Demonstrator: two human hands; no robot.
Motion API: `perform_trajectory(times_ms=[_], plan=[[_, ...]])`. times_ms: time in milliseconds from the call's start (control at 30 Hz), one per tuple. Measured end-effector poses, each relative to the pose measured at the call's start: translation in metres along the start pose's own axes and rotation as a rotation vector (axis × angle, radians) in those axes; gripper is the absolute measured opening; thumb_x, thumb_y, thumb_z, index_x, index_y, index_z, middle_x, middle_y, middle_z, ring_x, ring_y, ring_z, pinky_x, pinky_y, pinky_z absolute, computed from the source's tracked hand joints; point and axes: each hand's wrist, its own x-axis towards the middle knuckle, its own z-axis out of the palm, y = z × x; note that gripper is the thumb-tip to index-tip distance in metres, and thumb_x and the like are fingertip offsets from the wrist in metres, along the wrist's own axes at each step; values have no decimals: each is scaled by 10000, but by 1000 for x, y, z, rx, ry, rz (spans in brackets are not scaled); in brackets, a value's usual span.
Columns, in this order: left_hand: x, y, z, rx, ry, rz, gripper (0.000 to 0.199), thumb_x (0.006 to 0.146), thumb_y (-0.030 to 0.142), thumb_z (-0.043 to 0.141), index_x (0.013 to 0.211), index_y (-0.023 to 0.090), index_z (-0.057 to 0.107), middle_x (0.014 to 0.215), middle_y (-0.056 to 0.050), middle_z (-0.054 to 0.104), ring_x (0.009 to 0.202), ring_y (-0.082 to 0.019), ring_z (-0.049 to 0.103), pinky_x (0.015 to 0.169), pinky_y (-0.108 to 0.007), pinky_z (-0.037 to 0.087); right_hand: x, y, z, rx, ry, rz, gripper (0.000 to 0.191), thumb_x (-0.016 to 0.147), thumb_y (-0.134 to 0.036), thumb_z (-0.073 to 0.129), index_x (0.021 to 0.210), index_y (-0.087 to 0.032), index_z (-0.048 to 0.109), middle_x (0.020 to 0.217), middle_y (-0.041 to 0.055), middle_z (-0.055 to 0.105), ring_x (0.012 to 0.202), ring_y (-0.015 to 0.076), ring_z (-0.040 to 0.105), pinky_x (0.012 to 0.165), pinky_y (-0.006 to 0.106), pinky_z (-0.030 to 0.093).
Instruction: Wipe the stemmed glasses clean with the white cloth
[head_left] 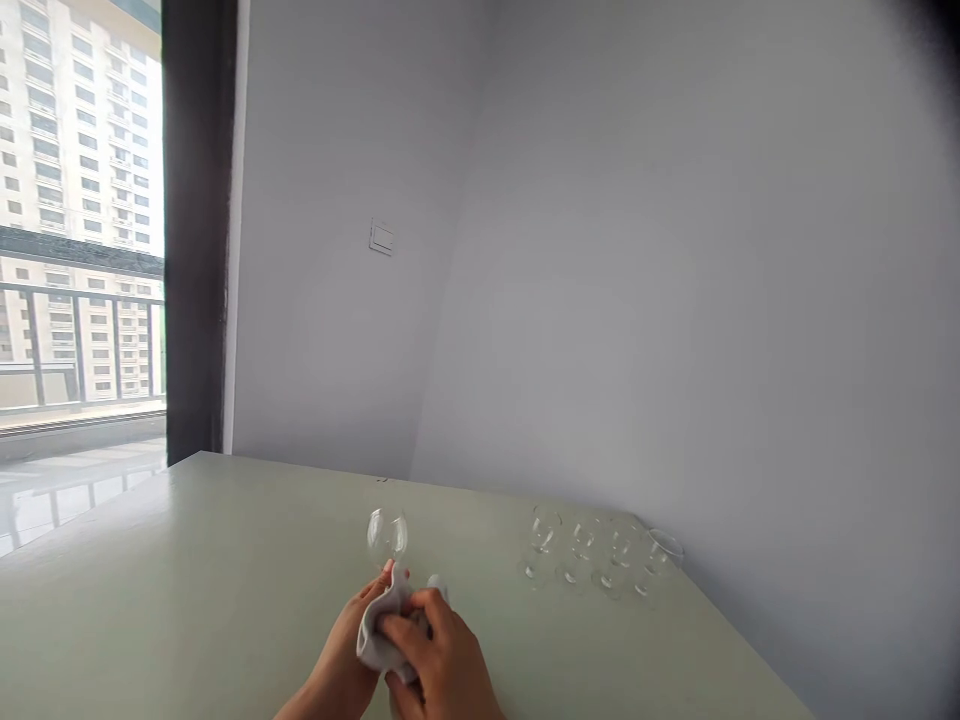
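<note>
A clear stemmed wine glass (387, 535) is held up above the pale table (210, 580), its bowl sticking out past my fingers. My left hand (346, 650) grips the glass low down, through a light grey cloth (379, 630). My right hand (442, 655) is closed on the same cloth, pressing it around the glass's stem and base, which are hidden.
Several more clear stemmed glasses (596, 560) stand in a row at the table's far right, near the grey wall (675, 300). A wall switch (382, 238) sits above. A window with a balcony railing (75, 330) is at the left.
</note>
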Motion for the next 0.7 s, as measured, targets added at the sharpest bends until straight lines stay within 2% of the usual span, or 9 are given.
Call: perform_trajectory(times_ms=[67, 100, 200, 333, 433, 567, 700], plan=[[-5, -1, 4, -34, -77, -71, 290, 699, 437, 669, 655, 161, 590, 560, 28, 506, 548, -117, 491, 541, -247, 404, -3, 4, 6, -75, 42, 6, 258, 643, -124, 544, 863, -238, 613, 832, 18, 567, 684, 165, 522, 615, 258, 406], [-8, 0, 7, -46, -110, -98, 271, 712, 422, 663, 671, 165, 588, 582, 29, 517, 563, -111, 498, 546, -236, 407, -4, 8, 6, -37, 64, 24, 180, 669, -137, 536, 809, -227, 606, 779, 9, 550, 661, 157, 510, 603, 254, 399], [-15, 5, 15, -95, -183, -94, 234, 742, 356, 654, 633, 170, 562, 568, 41, 500, 539, -87, 485, 532, -209, 411, 0, 16, -5, 339, 69, 95, 52, 714, -205, 570, 765, -205, 583, 739, -13, 496, 640, 134, 479, 584, 238, 392], [-20, 8, 21, -237, -291, -78, 221, 790, 319, 604, 624, 182, 552, 573, 34, 513, 553, -85, 513, 611, -216, 457, 8, 16, -15, 1006, 88, 361, 250, 682, -379, 682, 821, -186, 605, 625, -37, 487, 527, 110, 440, 505, 233, 371], [-19, 3, 21, -363, -273, -67, 113, 783, 257, 622, 696, 195, 583, 639, 29, 561, 618, -85, 556, 712, -231, 484, 9, 15, -3, 1264, 167, 490, 326, 672, -437, 683, 869, -185, 620, 651, 1, 565, 581, 152, 531, 543, 264, 410], [-12, -1, 19, -421, -209, -26, 28, 764, 182, 640, 741, 186, 624, 688, 23, 590, 638, -74, 573, 725, -222, 510, 7, 27, 15, 1261, 241, 686, 366, 677, -503, 649, 842, -176, 633, 592, 17, 602, 587, 201, 581, 533, 302, 443], [-12, 5, 20, -317, -163, 36, 76, 746, 178, 658, 822, 170, 659, 750, 7, 602, 687, -83, 593, 724, -199, 525, 6, 38, 10, 1098, 354, 816, 337, 638, -476, 701, 770, -178, 615, 550, -3, 595, 546, 194, 564, 521, 301, 437]])
